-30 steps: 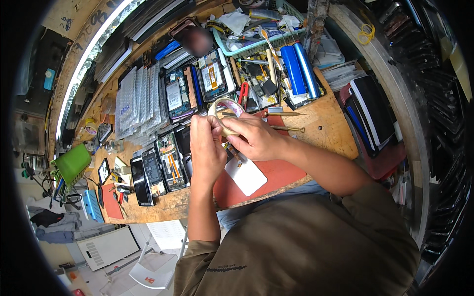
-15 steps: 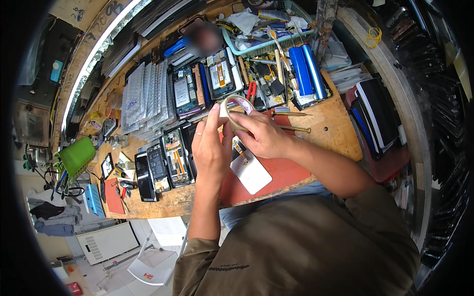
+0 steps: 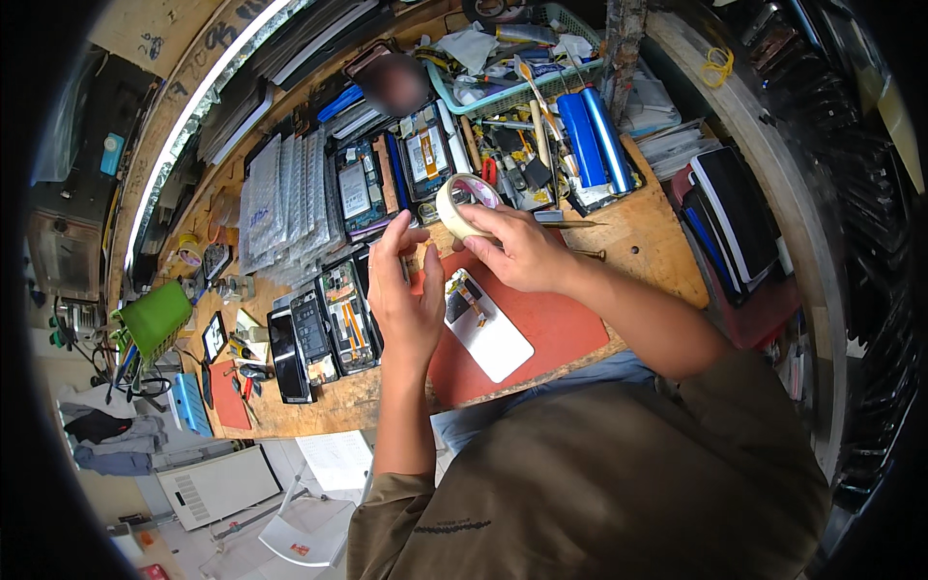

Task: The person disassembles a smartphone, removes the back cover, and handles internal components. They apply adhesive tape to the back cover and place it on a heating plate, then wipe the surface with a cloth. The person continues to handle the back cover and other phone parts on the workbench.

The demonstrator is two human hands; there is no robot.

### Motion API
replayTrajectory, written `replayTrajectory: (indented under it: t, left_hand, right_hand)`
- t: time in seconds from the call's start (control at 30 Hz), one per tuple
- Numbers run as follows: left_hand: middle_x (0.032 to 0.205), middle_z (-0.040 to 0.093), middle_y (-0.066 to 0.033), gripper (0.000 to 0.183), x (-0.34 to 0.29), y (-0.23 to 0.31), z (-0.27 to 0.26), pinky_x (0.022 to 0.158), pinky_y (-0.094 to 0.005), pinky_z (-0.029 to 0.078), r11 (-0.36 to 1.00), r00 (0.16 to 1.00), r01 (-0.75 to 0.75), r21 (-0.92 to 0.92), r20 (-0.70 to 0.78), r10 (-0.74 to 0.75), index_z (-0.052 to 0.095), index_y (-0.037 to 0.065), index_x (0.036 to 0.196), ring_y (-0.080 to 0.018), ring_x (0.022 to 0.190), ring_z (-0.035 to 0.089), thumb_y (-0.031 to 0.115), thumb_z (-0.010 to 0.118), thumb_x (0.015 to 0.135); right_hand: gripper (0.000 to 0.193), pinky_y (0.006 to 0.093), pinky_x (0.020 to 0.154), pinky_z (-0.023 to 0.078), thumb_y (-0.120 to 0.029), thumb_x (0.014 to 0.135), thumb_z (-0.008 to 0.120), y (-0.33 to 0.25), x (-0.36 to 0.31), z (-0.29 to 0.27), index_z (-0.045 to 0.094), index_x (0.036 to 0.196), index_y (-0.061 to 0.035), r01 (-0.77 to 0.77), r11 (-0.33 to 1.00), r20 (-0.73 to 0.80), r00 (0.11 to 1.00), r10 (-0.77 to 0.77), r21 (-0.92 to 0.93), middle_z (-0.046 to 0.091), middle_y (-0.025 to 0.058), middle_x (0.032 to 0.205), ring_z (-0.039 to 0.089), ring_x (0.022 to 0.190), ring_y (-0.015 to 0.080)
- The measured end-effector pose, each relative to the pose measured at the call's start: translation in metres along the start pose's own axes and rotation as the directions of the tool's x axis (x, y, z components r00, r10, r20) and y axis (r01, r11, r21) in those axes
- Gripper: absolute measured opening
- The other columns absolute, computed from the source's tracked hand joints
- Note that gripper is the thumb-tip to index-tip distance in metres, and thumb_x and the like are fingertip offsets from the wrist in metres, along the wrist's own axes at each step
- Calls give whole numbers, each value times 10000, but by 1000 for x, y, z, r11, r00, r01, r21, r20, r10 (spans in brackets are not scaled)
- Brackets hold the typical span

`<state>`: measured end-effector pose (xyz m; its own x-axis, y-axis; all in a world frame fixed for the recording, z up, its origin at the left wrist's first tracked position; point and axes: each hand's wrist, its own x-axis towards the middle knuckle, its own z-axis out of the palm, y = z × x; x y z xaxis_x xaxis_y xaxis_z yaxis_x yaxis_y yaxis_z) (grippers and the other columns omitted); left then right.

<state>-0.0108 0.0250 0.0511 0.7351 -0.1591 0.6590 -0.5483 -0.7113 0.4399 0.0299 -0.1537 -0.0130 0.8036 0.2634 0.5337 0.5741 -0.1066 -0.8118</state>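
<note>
My right hand grips a roll of cream-coloured tape, fingers through its ring and thumb on the outer side. Left of it is my left hand, raised with its thumb apart from its bent fingers; nothing shows in it. Below both hands a white phone-shaped panel lies on a red mat. An orange flex cable and dark small parts sit at the panel's far end.
Opened phones lie left of the mat, with stacked bubble-wrap sleeves behind them. Farther back are more opened phones, loose tools, blue rolls and a teal basket. A brass-coloured screwdriver lies near my right wrist.
My hands have come apart: the left has drawn back from the tape roll, which stays in my right hand. The white panel is now less covered.
</note>
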Motion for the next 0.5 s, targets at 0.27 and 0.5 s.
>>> replayTrajectory:
  t: [0.27,0.5]
  left_hand:
    - [927,722,-65,681,5,-6,14,779,-377,486,930,972,-224,292,0,235,515,10,1421,-240,831,651,-22,789,799]
    - [912,661,-71,511,0,0,15,829,-406,466,981,989,-144,132,12,144,590,39,1233,-260,858,624,-33,755,755]
  right_hand:
    - [384,497,848,530,-100,953,644,-5,-5,5,603,1306,47,91,984,74,994,-81,-151,723,223,1024,686,919,409]
    - [324,506,787,517,-124,933,667,-3,2,-3,632,1228,7,189,969,67,981,-181,-162,710,206,936,670,862,418]
